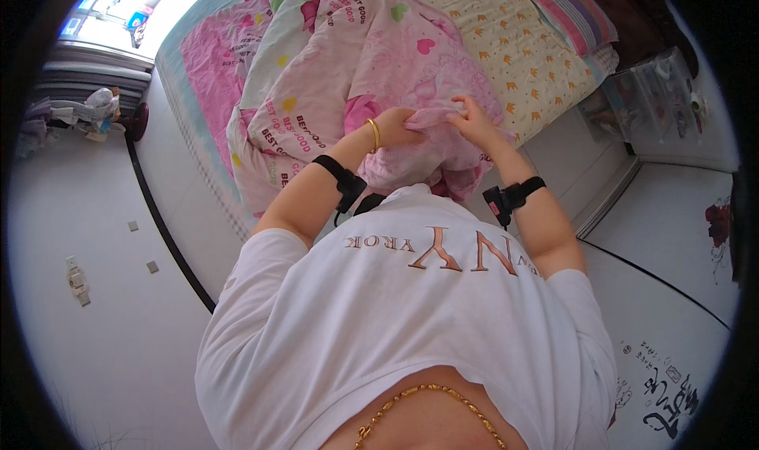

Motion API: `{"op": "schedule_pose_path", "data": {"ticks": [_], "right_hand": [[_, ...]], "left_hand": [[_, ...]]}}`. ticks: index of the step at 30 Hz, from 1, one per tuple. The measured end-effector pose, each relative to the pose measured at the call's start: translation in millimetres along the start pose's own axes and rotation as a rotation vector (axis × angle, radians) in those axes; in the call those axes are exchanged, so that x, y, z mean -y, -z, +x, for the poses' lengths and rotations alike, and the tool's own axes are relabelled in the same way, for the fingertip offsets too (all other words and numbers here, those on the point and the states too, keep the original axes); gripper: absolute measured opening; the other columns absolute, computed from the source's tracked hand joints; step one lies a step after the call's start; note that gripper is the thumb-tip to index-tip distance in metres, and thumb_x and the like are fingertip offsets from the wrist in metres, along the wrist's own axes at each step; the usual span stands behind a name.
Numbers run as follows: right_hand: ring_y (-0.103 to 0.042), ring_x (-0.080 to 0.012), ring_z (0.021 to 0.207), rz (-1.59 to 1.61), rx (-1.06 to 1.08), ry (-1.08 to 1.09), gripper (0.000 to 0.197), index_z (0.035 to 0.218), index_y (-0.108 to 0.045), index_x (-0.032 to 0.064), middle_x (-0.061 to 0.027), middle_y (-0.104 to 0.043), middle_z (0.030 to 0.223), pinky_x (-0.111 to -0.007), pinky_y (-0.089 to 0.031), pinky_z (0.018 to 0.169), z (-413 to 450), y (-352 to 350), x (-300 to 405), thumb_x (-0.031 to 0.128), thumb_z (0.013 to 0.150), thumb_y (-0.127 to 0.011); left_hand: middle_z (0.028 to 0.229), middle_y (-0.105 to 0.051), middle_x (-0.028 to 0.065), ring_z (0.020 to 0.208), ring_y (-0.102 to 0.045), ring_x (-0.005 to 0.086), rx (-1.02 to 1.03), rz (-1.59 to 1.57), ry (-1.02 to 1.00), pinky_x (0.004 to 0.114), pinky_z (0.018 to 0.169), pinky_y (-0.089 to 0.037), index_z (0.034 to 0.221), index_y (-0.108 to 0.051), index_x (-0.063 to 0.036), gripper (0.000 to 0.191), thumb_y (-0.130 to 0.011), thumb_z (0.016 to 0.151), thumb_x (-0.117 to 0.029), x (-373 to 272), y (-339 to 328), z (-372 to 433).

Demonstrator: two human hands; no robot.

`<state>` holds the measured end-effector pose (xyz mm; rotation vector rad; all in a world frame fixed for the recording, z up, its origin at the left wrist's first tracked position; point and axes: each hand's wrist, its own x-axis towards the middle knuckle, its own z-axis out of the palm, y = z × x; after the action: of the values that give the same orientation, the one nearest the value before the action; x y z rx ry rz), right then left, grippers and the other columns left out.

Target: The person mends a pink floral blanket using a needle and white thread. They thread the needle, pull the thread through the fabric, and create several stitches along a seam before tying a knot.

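Observation:
A light pink cloth point(394, 168), perhaps a thin blanket or garment, lies bunched in front of my body over the near part of the bed. My left hand point(400, 128), with a gold bangle at the wrist, is closed on a fold of it. At the fold's other end, my right hand point(474, 124) pinches the cloth between thumb and fingers, its index finger raised. Beneath and beyond both hands spreads a rumpled pink and white quilt point(320, 70) printed with hearts and lettering. Black straps with small devices sit on both forearms.
The bed has a cream sheet with orange crowns point(510, 58) and a striped pillow point(569, 11) at the far right. A clear plastic drawer unit point(652, 94) stands right of the bed. White cabinet doors point(664, 213) are at the right, a window point(148, 5) at the upper left.

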<state>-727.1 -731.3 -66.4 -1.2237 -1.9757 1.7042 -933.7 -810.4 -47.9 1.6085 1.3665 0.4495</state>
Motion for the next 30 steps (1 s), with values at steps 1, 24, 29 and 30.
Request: {"op": "schedule_pose_path", "data": {"ticks": [1, 24, 29, 30], "right_hand": [[-0.044, -0.0077, 0.056, -0.001, 0.001, 0.0, 0.016, 0.092, -0.052, 0.0032, 0.0002, -0.051, 0.066, -0.024, -0.036, 0.049, 0, -1, -3, 0.013, 0.08, -0.055], [-0.055, -0.0299, 0.077, -0.4, -0.096, 0.337, 0.009, 0.079, -0.061, 0.0026, -0.0131, -0.057, 0.08, -0.036, -0.044, 0.068, -19, -34, 6, 0.003, 0.071, -0.057], [-0.055, -0.0302, 0.078, -0.378, -0.063, 0.309, 0.01, 0.08, -0.061, 0.002, -0.0136, -0.057, 0.081, -0.036, -0.044, 0.069, -22, -36, 9, 0.003, 0.071, -0.056], [-0.055, -0.0302, 0.078, -0.38, -0.069, 0.304, 0.01, 0.079, -0.061, 0.0017, -0.0137, -0.057, 0.081, -0.036, -0.044, 0.069, -23, -36, 10, 0.003, 0.071, -0.056]], "left_hand": [[0.09, -0.064, 0.0084, 0.085, -0.058, 0.0155, -0.014, -0.138, 0.034, 0.029, 0.078, -0.045, 0.104, -0.06, -0.0047, 0.041, -0.071, 0.069, -0.021, 5, 0, -1], [0.092, -0.063, 0.0027, 0.083, -0.058, 0.0116, -0.035, -0.802, 0.244, 0.026, 0.077, -0.045, 0.101, -0.062, -0.0025, 0.026, -0.066, 0.077, -0.012, 51, -16, -2], [0.092, -0.063, 0.0024, 0.082, -0.058, 0.0113, -0.039, -0.815, 0.271, 0.026, 0.076, -0.045, 0.101, -0.062, -0.0031, 0.026, -0.066, 0.077, -0.013, 46, -15, -4], [0.092, -0.063, 0.0024, 0.082, -0.058, 0.0113, -0.039, -0.799, 0.281, 0.026, 0.076, -0.045, 0.101, -0.062, -0.0032, 0.027, -0.067, 0.077, -0.013, 43, -14, -5]]}}
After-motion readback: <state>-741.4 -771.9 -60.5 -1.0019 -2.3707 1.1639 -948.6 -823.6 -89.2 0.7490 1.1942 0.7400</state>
